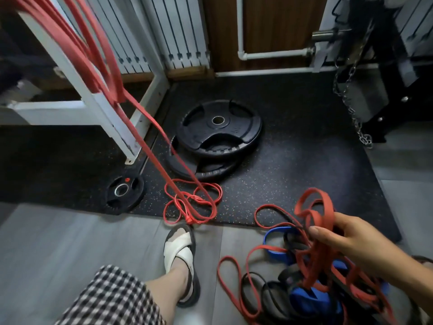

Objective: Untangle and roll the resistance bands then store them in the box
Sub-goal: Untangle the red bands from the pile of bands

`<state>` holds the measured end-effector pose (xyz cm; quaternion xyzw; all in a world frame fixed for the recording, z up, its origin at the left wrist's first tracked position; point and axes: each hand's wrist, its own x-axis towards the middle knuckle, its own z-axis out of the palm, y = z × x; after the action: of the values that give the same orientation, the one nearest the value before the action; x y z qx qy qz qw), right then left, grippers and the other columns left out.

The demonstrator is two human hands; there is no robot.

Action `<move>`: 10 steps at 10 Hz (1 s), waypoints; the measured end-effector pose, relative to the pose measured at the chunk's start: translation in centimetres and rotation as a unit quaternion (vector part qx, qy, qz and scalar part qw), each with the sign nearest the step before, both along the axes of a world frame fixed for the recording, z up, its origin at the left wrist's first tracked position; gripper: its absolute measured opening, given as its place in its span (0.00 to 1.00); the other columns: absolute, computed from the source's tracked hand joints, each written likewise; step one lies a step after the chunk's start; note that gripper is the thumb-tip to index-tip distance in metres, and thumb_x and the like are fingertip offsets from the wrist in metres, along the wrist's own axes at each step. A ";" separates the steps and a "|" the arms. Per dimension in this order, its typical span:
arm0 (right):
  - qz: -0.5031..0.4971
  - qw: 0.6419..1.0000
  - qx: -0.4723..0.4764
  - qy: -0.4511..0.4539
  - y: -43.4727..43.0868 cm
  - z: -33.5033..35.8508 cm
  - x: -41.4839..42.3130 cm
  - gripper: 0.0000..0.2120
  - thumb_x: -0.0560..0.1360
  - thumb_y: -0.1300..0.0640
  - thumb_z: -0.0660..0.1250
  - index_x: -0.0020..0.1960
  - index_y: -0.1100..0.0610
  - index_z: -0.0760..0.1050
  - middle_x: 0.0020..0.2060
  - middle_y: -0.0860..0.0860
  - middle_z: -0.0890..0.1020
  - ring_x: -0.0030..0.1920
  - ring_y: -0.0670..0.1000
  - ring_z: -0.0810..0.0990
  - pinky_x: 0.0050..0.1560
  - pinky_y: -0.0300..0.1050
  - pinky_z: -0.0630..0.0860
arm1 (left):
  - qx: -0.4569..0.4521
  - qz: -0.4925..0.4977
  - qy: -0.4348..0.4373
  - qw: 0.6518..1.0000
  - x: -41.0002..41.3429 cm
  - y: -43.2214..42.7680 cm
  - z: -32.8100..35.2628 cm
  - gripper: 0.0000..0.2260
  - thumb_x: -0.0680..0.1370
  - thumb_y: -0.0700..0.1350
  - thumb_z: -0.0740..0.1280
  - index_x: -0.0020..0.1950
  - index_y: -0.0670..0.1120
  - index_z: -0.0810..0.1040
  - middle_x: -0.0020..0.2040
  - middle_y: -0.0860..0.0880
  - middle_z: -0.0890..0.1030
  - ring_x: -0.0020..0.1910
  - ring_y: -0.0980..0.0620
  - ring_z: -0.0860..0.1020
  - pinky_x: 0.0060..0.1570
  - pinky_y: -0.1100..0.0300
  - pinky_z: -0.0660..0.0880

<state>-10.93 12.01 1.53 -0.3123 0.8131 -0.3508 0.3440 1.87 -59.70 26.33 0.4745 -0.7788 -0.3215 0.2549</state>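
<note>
Resistance bands, mixed lot, tangled; box not in view. Hazards: the red bunch [314, 207] in the right hand [346, 240] appears to run down into the floor heap [293, 294], so a hard upward pull would likely drag the whole heap along and tighten the crossings instead of freeing one band. A long red band [150, 127] runs from the white frame [98, 99] down to a knotted red tangle [194, 202] just ahead of the sandalled foot [179, 252]. It looks taut, so a step or tug could snag the foot or snap the band back. It also passes close by the stacked weight plates [218, 130], where it may catch. Grip: the right hand's fingers and thumb are curled round several red loops and hold them above the heap; the left hand is out of view. Appearance: flat rubber loops, narrow to medium in width, matte and limp, folding over themselves. The heap on the grey floor at lower right holds red strands, thin black bands [269, 294] and a broad blue band [276, 250], all interlaced. The second red tangle lies at the edge of the speckled mat [304, 160], and more red bands [70, 38] hang over the frame at upper left. None is rolled.
</note>
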 end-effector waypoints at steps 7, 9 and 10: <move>0.007 0.999 -0.023 -0.024 -1.1 0.7 2.0 0.06 0.71 0.53 0.70 0.40 0.55 0.79 0.34 0.50 0.84 0.34 0.43 0.81 0.40 0.41 0.77 | 0.273 -0.106 -0.212 0.932 5.1 39.1 -27.1 0.13 0.73 0.40 0.71 0.55 0.41 0.73 0.50 0.42 0.76 0.47 0.48 0.76 0.45 0.55 0.72; -0.078 0.967 -0.147 -0.191 -1.6 2.6 3.4 0.05 0.73 0.61 0.66 0.45 0.63 0.78 0.38 0.59 0.82 0.36 0.50 0.80 0.42 0.45 0.77 | 0.320 -0.412 -0.130 0.843 1.1 54.1 -22.6 0.39 0.61 0.51 0.78 0.68 0.48 0.67 0.60 0.52 0.77 0.56 0.59 0.76 0.57 0.63 0.73; -0.131 0.923 -0.205 -0.298 -1.2 3.6 3.5 0.12 0.68 0.55 0.70 0.44 0.64 0.77 0.37 0.63 0.80 0.33 0.54 0.79 0.32 0.42 0.77 | 0.326 -0.395 -0.030 0.858 0.2 61.5 -22.8 0.39 0.64 0.42 0.76 0.71 0.46 0.61 0.58 0.56 0.75 0.50 0.73 0.74 0.52 0.74 0.70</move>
<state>-7.44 10.78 5.12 -0.1470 0.6170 -0.6286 0.4502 2.09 1.81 3.53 0.1922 -0.7587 -0.6164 -0.0864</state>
